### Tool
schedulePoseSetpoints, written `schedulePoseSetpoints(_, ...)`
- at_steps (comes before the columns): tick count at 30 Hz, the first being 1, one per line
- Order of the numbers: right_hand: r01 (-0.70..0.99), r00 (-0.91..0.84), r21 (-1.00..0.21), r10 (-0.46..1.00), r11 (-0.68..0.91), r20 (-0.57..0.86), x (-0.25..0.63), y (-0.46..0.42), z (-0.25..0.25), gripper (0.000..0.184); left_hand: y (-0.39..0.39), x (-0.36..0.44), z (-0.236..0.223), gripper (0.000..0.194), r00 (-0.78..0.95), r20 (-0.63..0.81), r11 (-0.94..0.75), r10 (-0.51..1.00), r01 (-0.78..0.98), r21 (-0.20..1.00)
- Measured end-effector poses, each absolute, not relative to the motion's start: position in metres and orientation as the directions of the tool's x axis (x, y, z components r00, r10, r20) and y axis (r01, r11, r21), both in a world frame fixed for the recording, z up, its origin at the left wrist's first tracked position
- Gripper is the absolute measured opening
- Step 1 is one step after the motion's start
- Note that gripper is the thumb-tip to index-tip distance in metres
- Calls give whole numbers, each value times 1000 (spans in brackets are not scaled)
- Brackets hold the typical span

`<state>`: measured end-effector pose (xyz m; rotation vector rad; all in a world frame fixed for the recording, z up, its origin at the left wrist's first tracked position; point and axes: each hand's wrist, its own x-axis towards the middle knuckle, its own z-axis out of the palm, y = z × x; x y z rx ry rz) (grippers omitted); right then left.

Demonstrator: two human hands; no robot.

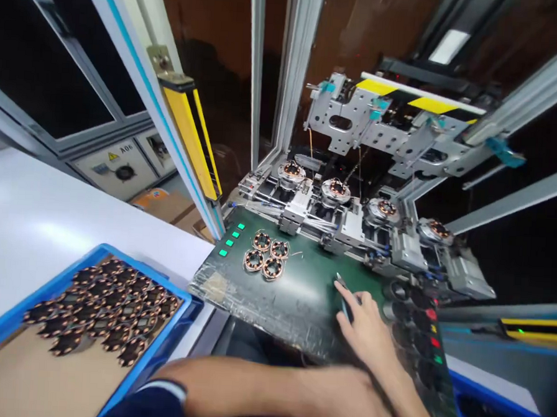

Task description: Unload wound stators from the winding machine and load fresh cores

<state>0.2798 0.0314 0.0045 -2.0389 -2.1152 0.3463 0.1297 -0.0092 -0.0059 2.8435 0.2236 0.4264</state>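
Observation:
My right hand (367, 325) is over the green work surface (302, 290), with index finger and thumb spread apart. It touches a small pair of pliers or cutters (345, 308) with blue-grey handles; the tip points away from me. My left hand (346, 399), smeared by motion, is crossed over to the right, by my right forearm; its fingers cannot be made out. Several copper-wound stators (272, 268) with loose wire ends lie grouped on the left of the surface. More wound stators (335, 191) sit on round holders in the machine behind.
A blue tray (187, 297) at left holds many stators (115, 299) on cardboard. Overhead hangs a metal plate assembly (353, 122) with yellow-black stripes. A yellow light barrier (189, 135) stands left of the machine. Dark round parts (421, 334) and coloured buttons line the right edge.

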Motion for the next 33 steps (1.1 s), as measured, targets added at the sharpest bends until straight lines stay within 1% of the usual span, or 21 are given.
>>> schedulePoseSetpoints(1, 966, -17, -258, 1000, 12, -15, 281, 26, -7, 60, 2, 106, 5, 27, 929, 322, -948, 180, 78, 308)
schedulePoseSetpoints(2, 974, -3, -225, 1000, 4, 3, 280, 21, -16, 57, 17, 81, 16, 27, 872, 347, -911, 346, 223, 347)
schedulePoseSetpoints(3, 980, 0, -197, 1000, 5, 28, 279, 17, -22, 56, 34, 54, 26, 28, 729, 346, -799, 591, 470, 375)
schedulePoseSetpoints(4, 985, 3, -171, 998, 8, 61, 275, 15, -26, 57, 51, 29, 34, 35, 563, 329, -652, 758, 657, 379)
schedulePoseSetpoints(5, 989, 7, -145, 996, 7, 95, 272, 14, -29, 59, 67, 7, 39, 43, 423, 335, -530, 842, 767, 363)
schedulePoseSetpoints(6, 992, 14, -124, 992, 2, 128, 267, 14, -32, 60, 82, -11, 41, 52, 339, 337, -449, 878, 828, 336)
schedulePoseSetpoints(7, 994, 22, -112, 987, -4, 159, 264, 14, -34, 61, 94, -25, 39, 61, 299, 341, -405, 891, 862, 303)
schedulePoseSetpoints(9, 992, 36, -122, 975, -10, 219, 259, 15, -39, 60, 109, -40, 30, 70, 315, 328, -404, 890, 880, 250)
schedulePoseSetpoints(12, 981, 51, -196, 957, 6, 286, 261, 14, -50, 57, 116, -43, 12, 66, 385, 301, -459, 873, 858, 231)
schedulePoseSetpoints(18, 946, 119, -323, 946, -16, 301, 270, 16, -61, 55, 117, -49, -1, 56, 444, 264, -503, 856, 833, 231)
schedulePoseSetpoints(23, 945, 164, -324, 927, -49, 336, 267, 19, -63, 52, 133, -62, 1, 52, 469, 230, -516, 853, 823, 237)
schedulePoseSetpoints(26, 944, 178, -323, 932, -70, 317, 266, 17, -65, 52, 141, -69, 1, 50, 479, 227, -525, 848, 816, 240)
schedulePoseSetpoints(28, 936, 178, -345, 935, -64, 308, 267, 16, -59, 51, 142, -73, 3, 51, 485, 227, -531, 845, 812, 241)
schedulePoseSetpoints(30, 922, 131, -388, 932, 12, 339, 268, 21, -40, 51, 140, -75, 9, 56, 502, 231, -549, 833, 800, 241)
schedulePoseSetpoints(32, 884, 18, -437, 921, 168, 390, 267, 36, -4, 54, 142, -75, 26, 67, 525, 267, -583, 808, 778, 236)
schedulePoseSetpoints(33, 853, -58, -457, 915, 253, 399, 265, 50, 19, 55, 148, -73, 39, 72, 521, 307, -594, 796, 771, 231)
